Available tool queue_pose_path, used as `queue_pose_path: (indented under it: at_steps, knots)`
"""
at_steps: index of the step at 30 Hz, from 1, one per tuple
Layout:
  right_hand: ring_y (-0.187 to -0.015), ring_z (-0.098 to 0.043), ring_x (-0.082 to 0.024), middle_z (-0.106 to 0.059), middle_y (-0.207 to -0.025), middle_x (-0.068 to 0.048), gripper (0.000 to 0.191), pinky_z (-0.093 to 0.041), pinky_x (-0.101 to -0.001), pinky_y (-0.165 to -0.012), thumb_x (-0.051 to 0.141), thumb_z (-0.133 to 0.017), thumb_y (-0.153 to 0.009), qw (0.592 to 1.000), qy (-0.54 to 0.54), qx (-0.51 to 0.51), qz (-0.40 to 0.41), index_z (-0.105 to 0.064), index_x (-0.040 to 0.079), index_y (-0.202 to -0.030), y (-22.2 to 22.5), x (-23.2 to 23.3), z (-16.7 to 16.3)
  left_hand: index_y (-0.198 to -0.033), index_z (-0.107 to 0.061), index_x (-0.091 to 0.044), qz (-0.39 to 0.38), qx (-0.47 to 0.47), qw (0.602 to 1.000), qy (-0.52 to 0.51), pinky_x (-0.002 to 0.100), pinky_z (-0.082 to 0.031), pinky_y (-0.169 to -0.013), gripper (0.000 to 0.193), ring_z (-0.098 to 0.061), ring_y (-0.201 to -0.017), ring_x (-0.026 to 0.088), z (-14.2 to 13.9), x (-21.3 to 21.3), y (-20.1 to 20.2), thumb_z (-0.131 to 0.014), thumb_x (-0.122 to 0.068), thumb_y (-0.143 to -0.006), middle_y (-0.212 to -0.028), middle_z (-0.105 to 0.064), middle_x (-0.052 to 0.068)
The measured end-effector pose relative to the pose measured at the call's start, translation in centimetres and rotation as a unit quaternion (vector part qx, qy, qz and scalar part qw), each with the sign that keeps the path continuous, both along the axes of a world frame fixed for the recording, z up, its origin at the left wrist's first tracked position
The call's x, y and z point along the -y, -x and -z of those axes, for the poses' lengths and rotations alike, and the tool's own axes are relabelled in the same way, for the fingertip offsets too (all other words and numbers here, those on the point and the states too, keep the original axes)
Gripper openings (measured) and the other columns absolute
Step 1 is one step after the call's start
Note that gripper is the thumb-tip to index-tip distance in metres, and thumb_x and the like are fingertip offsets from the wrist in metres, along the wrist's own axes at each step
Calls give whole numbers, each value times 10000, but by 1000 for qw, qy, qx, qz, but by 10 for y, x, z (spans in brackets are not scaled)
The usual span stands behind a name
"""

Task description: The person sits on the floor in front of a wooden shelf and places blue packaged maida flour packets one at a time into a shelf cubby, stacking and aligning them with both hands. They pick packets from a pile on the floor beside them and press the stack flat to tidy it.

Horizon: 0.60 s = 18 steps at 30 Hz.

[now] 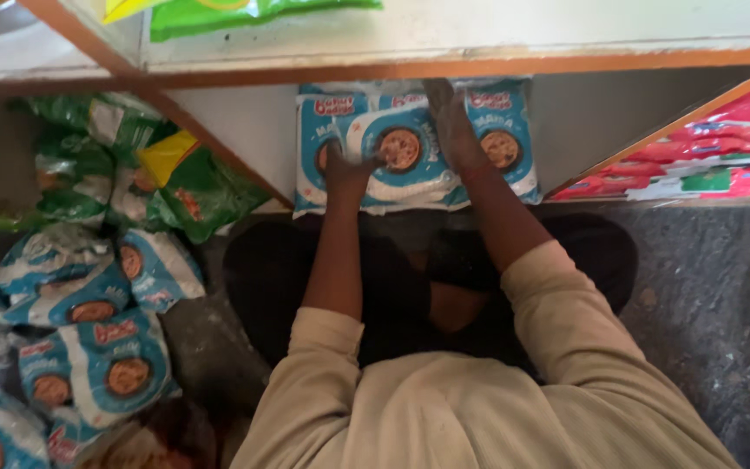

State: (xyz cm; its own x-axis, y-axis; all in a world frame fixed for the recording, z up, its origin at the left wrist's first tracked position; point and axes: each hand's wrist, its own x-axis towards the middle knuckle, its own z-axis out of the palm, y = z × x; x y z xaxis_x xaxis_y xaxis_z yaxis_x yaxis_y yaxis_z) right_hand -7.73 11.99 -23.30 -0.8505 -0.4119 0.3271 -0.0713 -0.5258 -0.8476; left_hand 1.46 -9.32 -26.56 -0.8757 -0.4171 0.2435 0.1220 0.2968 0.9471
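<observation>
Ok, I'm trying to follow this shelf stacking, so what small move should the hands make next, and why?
Probably press the blue and white biscuit packets back and level. The left hand and right hand both rest on that row in the bottom shelf, and the front packet sits tilted, overhanging the shelf edge. More packets of the same kind lie heaped on the floor at the person's left.

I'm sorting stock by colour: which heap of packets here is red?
The red packets lie in the shelf compartment at far right, behind the slanted wooden divider. The others are blue-and-white biscuit packets under both hands, and green packets at left.
</observation>
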Motion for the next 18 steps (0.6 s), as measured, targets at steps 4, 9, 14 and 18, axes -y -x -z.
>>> queue_pose_path:
  at_steps: [4, 9, 14, 18]
  knots:
    - [-1630, -322, -303, -365, -1718, -129, 608, -270, -435, -1342, 472, -344, -1164, 786, -488, -296, 239, -308, 120, -1658, -7, -19, -8, -1185, -525, -59, 39, 92, 976, -193, 393, -588, -813, 672, -675, -1011, 206, 0, 0, 0, -879, -161, -622, -1084, -662, 69]
    - [-1431, -291, -463, -355, -1542, -289, 919, -213, -651, -1085, 632, -608, -886, 581, -732, -318, 161, -368, 35, -1543, -32, 17, -24, -1116, -689, 16, 34, 57, 995, -73, 374, -559, -870, 398, -699, -982, 233, 15, 10, 6, -813, -135, -768, -1074, -733, 140]
    - [-1510, -306, -426, -360, -1619, -265, 834, -211, -621, -1203, 566, -584, -990, 620, -667, -376, 172, -367, -12, -1550, -53, 65, -18, -1152, -659, 59, 29, 49, 960, -274, 401, -534, -840, 336, -630, -985, 257, 10, 13, 13, -677, -251, -1022, -1119, -666, 143]
    - [-1520, -287, -443, -342, -1623, -278, 764, -213, -606, -1207, 477, -590, -1023, 706, -587, -376, 129, -382, -44, -1542, -61, 86, -6, -1271, -660, 6, 75, 9, 916, -395, 383, -528, -923, 417, -650, -1080, 232, -7, 12, 8, -530, -333, -1065, -1223, -696, 109]
